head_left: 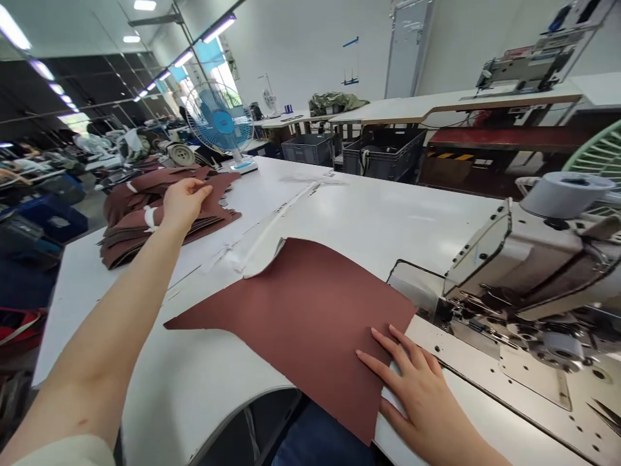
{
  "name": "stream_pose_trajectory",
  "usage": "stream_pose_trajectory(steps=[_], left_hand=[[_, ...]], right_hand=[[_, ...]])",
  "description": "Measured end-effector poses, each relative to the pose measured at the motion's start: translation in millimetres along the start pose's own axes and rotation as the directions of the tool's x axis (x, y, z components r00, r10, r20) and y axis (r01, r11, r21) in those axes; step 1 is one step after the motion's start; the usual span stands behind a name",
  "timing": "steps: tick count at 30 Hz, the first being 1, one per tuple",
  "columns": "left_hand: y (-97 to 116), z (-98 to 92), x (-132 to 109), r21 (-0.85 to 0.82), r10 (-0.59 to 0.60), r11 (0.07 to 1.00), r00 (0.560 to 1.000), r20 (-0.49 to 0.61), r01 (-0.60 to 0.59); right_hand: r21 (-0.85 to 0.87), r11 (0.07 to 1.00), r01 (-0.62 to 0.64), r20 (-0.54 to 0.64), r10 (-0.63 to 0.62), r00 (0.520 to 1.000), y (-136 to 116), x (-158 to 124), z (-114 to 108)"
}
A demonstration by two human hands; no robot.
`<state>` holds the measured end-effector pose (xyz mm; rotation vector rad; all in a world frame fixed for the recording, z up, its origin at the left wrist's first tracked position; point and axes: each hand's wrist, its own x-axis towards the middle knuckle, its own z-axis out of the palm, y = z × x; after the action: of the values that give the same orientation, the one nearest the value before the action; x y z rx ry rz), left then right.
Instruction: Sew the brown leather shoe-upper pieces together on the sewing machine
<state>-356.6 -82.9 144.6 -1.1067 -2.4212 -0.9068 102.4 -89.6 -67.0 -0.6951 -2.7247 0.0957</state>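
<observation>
A brown leather-like piece [310,304] with a curved outline lies in front of me on the white table, its far left edge curling up to show a pale underside. My right hand [412,382] rests on its right end, fingers spread and flat. Further off to the left, my left hand [184,200] is at a stack of similar brown pieces [130,226], with bent fingers pinched at the top one; the exact grip is partly hidden. White strips tie the bundles in that stack. To the right of the piece stands a sewing machine [528,285].
A blue desk fan [223,123] stands behind the stack. Scissors tips [606,414] lie at the right edge. Grey crates [385,155] sit beyond the table, with another sewing machine [528,68] on a far bench. The near table edge has a curved cutout [242,414].
</observation>
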Motion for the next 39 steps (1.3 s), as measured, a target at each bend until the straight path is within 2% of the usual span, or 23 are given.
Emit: stream_pose_trajectory(steps=[2,3,4,5,6,7,8,9,10,11,12,13,14,16,19,22,25,28,34,39], left_hand=[[39.3,2.1,-20.4,-0.066,0.152,0.986,0.988,-0.041,-0.154],[61.4,5.5,-36.8,-0.101,0.285,0.952,0.958,-0.037,-0.288],[83.7,11.1,-57.0,-0.108,0.432,0.897,0.902,-0.003,-0.429],[105.0,19.1,-80.5,-0.098,0.573,0.819,0.816,0.072,-0.566],[124.3,29.7,-105.9,-0.091,0.716,0.696,0.679,0.165,-0.712],[140.8,42.6,-132.1,-0.092,0.832,0.536,0.506,0.227,-0.839],[154.1,57.4,-157.7,-0.132,0.904,0.369,0.323,0.279,-0.92],[164.3,73.2,-181.2,-0.209,0.935,0.229,0.155,0.32,-0.951],[171.4,89.1,-201.6,-0.289,0.94,0.131,0.025,0.341,-0.948],[176.0,103.9,-218.1,-0.365,0.931,0.078,-0.063,0.359,-0.928],[178.5,116.5,-230.4,-0.444,0.922,0.062,-0.119,0.368,-0.894],[179.5,126.3,-238.7,-0.517,0.917,0.078,-0.142,0.373,-0.852],[179.7,132.9,-243.5,-0.584,0.915,0.115,-0.143,0.377,-0.803],[179.2,137.5,-246.3,-0.688,0.918,0.206,-0.106,0.382,-0.696],[179.1,133.8,-246.0,-0.755,0.916,0.301,-0.044,0.398,-0.582],[179.5,132.7,-248.1,-0.776,0.913,0.325,-0.035,0.407,-0.54],[179.5,135.9,-249.1,-0.782,0.908,0.325,-0.056,0.416,-0.533],[180.1,138.4,-247.8,-0.792,0.908,0.315,-0.077,0.412,-0.523],[181.4,137.8,-246.9,-0.796,0.911,0.301,-0.088,0.403,-0.526],[183.1,139.7,-248.6,-0.785,0.916,0.296,-0.071,0.395,-0.544]], right_hand=[[0.015,1.0,-0.026,0.035,0.025,0.999,-2.8,1.6,-2.3],[0.02,0.999,-0.04,0.055,0.039,0.998,-4.0,2.7,-4.1],[0.025,0.998,-0.06,0.079,0.058,0.995,-5.0,4.1,-6.3],[0.031,0.996,-0.083,0.103,0.08,0.991,-5.4,5.5,-8.9],[0.037,0.993,-0.109,0.127,0.103,0.986,-5.3,6.7,-11.9],[0.045,0.99,-0.131,0.149,0.123,0.981,-4.6,7.6,-15.4],[0.057,0.988,-0.144,0.167,0.133,0.977,-3.2,7.8,-19.1],[0.076,0.986,-0.147,0.182,0.131,0.974,-1.2,7.3,-23.0],[0.1,0.985,-0.143,0.196,0.121,0.973,1.2,5.9,-26.9],[0.125,0.983,-0.136,0.208,0.108,0.972,3.7,3.6,-30.4],[0.147,0.981,-0.128,0.217,0.095,0.972,6.3,0.3,-33.3],[0.161,0.979,-0.122,0.221,0.084,0.972,8.5,-3.8,-35.0],[0.165,0.979,-0.116,0.214,0.079,0.974,10.2,-8.4,-35.5],[0.14,0.985,-0.097,0.152,0.075,0.985,11.4,-17.8,-32.0],[0.055,0.995,-0.086,-0.036,0.088,0.995,8.5,-27.6,-19.6],[-0.004,0.994,-0.11,-0.19,0.107,0.976,4.7,-29.8,-8.6],[-0.01,0.994,-0.113,-0.247,0.107,0.963,3.7,-28.4,-5.5],[0.008,0.993,-0.122,-0.233,0.12,0.965,4.4,-27.6,-7.9],[0.041,0.993,-0.107,-0.026,0.108,0.994,4.6,-28.2,-15.2],[0.048,0.992,-0.118,-0.016,0.119,0.993,6.9,-29.2,-17.8]])
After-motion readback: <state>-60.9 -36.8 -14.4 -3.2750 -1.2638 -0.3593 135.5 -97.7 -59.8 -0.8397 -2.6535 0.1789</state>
